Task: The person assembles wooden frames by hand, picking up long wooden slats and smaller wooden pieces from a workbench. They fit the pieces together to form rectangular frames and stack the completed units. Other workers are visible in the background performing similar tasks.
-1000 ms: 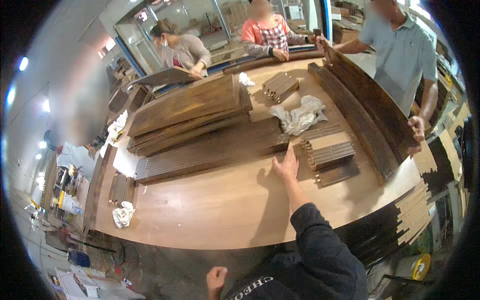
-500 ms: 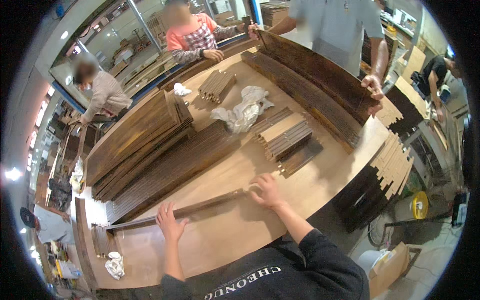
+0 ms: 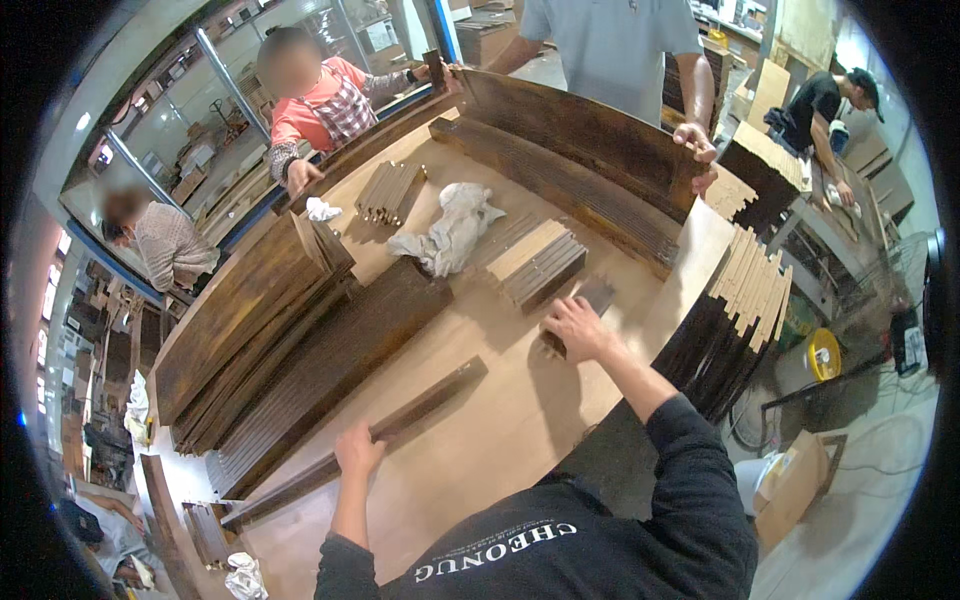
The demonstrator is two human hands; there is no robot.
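Observation:
A long dark wooden strip (image 3: 430,397) lies slantwise on the near part of the table. My left hand (image 3: 358,450) is closed around its middle, with the thumb side toward the far end. Further right, my right hand (image 3: 575,328) curls its fingers over the near end of short dark wooden pieces (image 3: 597,293); the fingertips are partly hidden. Just behind that hand sits a stack of short wooden strips (image 3: 535,262), one pale on top. Left of centre are a row of long dark strips (image 3: 340,360) and a pile of wide dark boards (image 3: 240,320).
White crumpled cloths (image 3: 450,228) lie mid-table near another short bundle (image 3: 391,192). Across the table, a person in grey (image 3: 620,60) holds a wide dark board (image 3: 580,130). Someone in a checked apron (image 3: 335,110) stands at the far left. Stacked strips (image 3: 745,290) stand beyond the right edge.
My right hand has left the long strip's end and reached right to the short pieces. My left hand has closed on the long strip. The view has shifted.

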